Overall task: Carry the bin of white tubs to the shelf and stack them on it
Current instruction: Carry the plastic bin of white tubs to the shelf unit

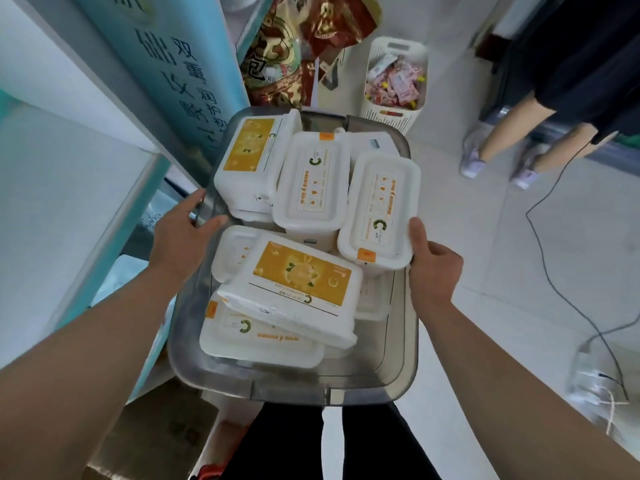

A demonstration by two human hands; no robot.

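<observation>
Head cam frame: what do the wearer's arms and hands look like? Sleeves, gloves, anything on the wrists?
Both arms are bare from the frame edge to the fingers: no sleeves in view, no gloves. Neither the left hand nor the right hand shows a ring, watch, band, cable or marking. Fingernails look short and unpainted. Lower down, the wearer's legs are in black trousers.

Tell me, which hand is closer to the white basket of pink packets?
The right. The right hand holds the bin's right rim, on the same side as the basket beyond it. The left hand is on the bin's opposite rim.
</observation>
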